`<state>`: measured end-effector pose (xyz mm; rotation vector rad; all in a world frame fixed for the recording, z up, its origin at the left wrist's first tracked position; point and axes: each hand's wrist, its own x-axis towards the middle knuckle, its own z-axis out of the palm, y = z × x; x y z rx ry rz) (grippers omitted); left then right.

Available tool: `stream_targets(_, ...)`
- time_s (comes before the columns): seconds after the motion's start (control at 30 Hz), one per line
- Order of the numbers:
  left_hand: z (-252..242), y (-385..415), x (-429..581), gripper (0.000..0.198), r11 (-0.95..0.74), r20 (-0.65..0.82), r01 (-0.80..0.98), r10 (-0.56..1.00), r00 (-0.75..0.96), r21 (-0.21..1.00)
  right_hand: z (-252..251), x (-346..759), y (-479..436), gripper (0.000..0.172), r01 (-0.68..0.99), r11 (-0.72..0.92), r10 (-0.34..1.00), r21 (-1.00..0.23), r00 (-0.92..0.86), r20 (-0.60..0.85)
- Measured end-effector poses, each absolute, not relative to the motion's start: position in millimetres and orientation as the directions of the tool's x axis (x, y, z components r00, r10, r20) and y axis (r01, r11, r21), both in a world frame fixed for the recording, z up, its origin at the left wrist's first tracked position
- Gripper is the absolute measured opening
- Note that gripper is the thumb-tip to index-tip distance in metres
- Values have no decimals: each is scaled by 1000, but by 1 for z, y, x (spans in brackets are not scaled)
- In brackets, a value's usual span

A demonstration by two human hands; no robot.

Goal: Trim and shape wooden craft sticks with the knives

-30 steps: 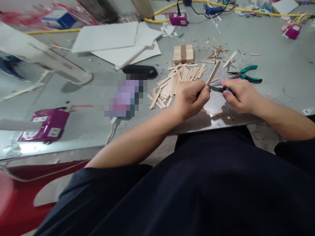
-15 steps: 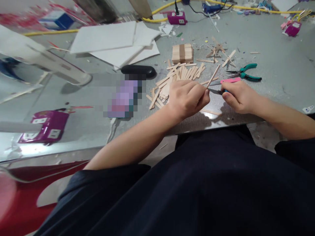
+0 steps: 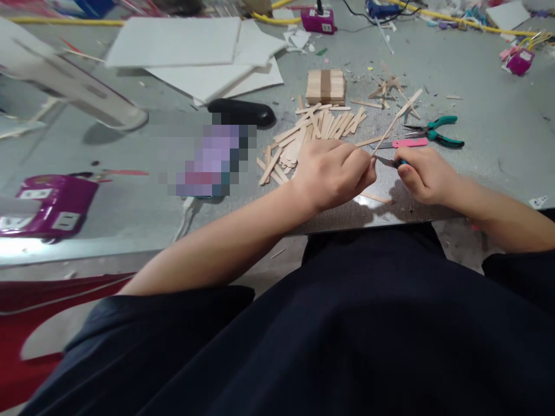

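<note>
My left hand (image 3: pixel 336 173) is closed around the lower end of a thin wooden craft stick (image 3: pixel 385 134), which slants up and away to the right. In my right hand (image 3: pixel 427 173) is a knife (image 3: pixel 385 162), gripped by its mostly hidden blue-and-dark handle. Its blade points left and meets the stick, or nearly so, beside my left fingertips; exact contact is too small to tell. Loose craft sticks (image 3: pixel 333 124) lie heaped behind my left hand, with a banded bundle of sticks (image 3: pixel 326 86) behind them. Beyond my right hand are a pink-handled blade (image 3: pixel 410 143) and green-and-black pliers (image 3: pixel 448 140).
White boards (image 3: pixel 173 43) lie at the back left, near a black case (image 3: pixel 243 112) and a blurred-out phone (image 3: pixel 208 159) with a cable. A purple power socket (image 3: pixel 56 202) and a white lamp-like arm (image 3: pixel 87 86) stand left. Crossed stick pieces (image 3: pixel 385 89) and scraps lie behind.
The view has shifted a little. The stick leans further to the right than before, while both hands keep their grips close together.
</note>
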<state>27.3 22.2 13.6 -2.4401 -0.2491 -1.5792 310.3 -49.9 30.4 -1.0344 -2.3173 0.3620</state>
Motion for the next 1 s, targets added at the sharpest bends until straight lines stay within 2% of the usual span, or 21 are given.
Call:
stream_targets(0.1, 11, 30, 26, 28, -930, 905, 288, -94, 415, -229, 26, 308, -51, 71, 641, 612, 791, -464, -483, 376)
stream_targets(0.27, 11, 45, 26, 38, -911, 863, 372, 38, 504, -178, 17, 306, -52, 72, 677, 567, 822, -470, -423, 382)
stream_targets(0.3, 15, 44, 27, 37, -915, 878, 357, 8, 478, -186, 15, 307, -51, 73, 685, 564, 823, -461, -418, 385)
stream_targets(0.37, 27, 38, 32, 30, -915, 902, 296, -140, 407, -276, 11, 311, -47, 76, 702, 572, 812, -425, -412, 414)
stream_targets(0.43, 37, 26, 38, 27, -905, 908, 271, -222, 356, -328, 8, 318, -41, 80, 703, 625, 751, -338, -425, 505)
stream_targets(0.5, 39, 12, 42, 16, -900, 926, 331, -169, 337, -285, 8, 328, -37, 82, 674, 706, 629, -218, -456, 630)
stream_targets(0.57, 34, -1, 43, 23, -923, 946, 324, -106, 307, -209, 11, 338, -36, 79, 648, 748, 548, -144, -481, 684)
stream_targets(0.63, 26, -10, 41, 32, -950, 953, 246, -118, 279, -190, 17, 346, -37, 77, 649, 744, 580, -159, -509, 635)
stream_targets(0.73, 20, -18, 33, 38, -974, 938, 179, -71, 338, -138, 28, 354, -39, 82, 635, 737, 647, -232, -562, 515)
stream_targets(0.87, 21, -24, 28, 32, -988, 882, 149, 109, 459, 44, 38, 354, -40, 84, 633, 723, 685, -278, -604, 408)
stream_targets(1.0, 18, -26, 35, 33, -972, 869, 120, 236, 434, 205, 43, 349, -45, 90, 694, 680, 728, -236, -598, 335)
